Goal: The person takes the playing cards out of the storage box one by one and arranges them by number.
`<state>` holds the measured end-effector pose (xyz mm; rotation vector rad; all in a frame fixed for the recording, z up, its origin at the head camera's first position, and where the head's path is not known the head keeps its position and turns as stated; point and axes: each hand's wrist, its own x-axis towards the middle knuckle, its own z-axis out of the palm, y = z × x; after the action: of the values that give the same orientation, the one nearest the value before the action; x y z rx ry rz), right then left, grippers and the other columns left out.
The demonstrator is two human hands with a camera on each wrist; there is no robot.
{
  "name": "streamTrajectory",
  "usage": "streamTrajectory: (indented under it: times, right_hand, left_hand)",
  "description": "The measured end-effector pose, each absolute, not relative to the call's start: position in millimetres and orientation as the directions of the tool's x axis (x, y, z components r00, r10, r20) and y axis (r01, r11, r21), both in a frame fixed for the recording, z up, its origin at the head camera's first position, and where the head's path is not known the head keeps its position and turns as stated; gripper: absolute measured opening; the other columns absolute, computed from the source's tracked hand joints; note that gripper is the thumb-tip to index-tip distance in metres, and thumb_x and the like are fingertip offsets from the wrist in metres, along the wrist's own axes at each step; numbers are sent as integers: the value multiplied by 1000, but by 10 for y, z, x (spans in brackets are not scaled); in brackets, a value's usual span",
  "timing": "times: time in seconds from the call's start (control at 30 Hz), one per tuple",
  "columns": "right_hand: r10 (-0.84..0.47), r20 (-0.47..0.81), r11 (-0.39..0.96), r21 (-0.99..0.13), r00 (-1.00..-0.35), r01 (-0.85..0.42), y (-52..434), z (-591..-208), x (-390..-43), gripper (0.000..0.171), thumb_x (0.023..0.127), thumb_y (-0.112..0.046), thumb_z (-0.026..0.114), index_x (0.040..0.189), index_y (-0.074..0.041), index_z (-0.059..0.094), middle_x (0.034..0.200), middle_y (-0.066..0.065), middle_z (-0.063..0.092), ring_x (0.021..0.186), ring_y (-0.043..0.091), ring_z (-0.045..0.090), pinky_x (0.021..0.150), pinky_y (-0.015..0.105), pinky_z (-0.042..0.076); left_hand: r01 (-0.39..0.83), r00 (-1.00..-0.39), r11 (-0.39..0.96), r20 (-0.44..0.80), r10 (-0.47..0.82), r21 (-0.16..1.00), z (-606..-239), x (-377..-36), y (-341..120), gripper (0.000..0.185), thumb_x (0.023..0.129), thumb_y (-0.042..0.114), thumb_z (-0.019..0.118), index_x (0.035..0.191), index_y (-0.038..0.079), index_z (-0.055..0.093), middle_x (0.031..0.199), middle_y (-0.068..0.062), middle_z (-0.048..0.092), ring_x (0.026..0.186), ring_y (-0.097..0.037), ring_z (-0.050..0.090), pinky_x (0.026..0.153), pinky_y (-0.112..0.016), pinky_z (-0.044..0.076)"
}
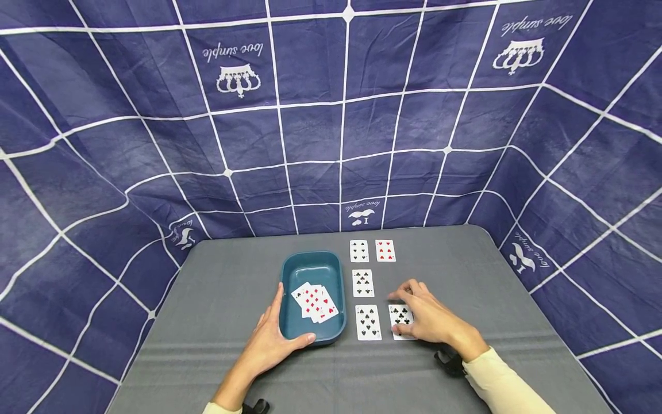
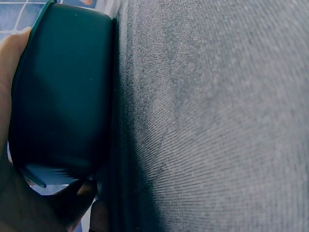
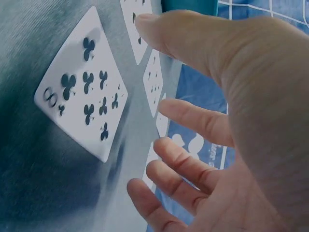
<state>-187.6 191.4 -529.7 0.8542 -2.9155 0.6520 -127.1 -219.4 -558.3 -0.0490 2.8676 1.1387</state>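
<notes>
My left hand [image 1: 266, 343] holds the near left corner of a dark teal tray [image 1: 338, 270], thumb over the near rim and fingers along the left side. In the left wrist view, the outer wall of the tray fills the space beside the thumb. A few playing cards [image 1: 312, 299] lie overlapped inside it, red diamonds and hearts on top. My right hand [image 1: 426, 313] hovers over an eight of clubs [image 3: 87, 92], thumb and fingers spread apart with nothing between them. That card lies face up on the grey cloth.
Left of the eight of clubs is a spade card [image 1: 368, 322]. Farther back lie another club card [image 1: 363, 283], a second spade card [image 1: 359, 251] and a six of hearts [image 1: 385, 250]. A blue cloth with white lines [image 1: 310, 132] hangs around the table [image 1: 222, 287].
</notes>
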Motion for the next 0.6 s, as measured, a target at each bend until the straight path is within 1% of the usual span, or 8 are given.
streamTrajectory:
  times: [0.1,0.33,0.6]
  right_hand:
    - [-509,163,755,-385,-845,-530,1864,-5290,-1883,64,87,-36,105,143,-18,80,132,1,65,121,25,63,101,52,61]
    - [-521,192,745,-374,-832,-553,1721,-5234,-1925,61,91,-31,102,144,-13,79,133,3,67,123,27,65,102,53,62]
    - [-543,179,739,-364,-821,-568,1488,-5137,-1985,62,95,-28,99,150,-11,76,139,4,66,130,29,65,106,54,63]
  left_hand:
    - [-48,-998,726,-64,-6,686,-5585,-1262,-2196,152,77,76,100,190,36,5,191,-22,35,169,-56,44,125,-82,46]
    - [-42,-998,729,-58,-2,684,-5620,-1271,-2204,152,77,77,99,190,36,5,190,-22,36,168,-55,45,124,-82,47]
    - [-48,-998,727,-62,-8,685,-5604,-1270,-2204,153,77,78,99,190,34,6,189,-23,37,168,-54,45,125,-82,46]
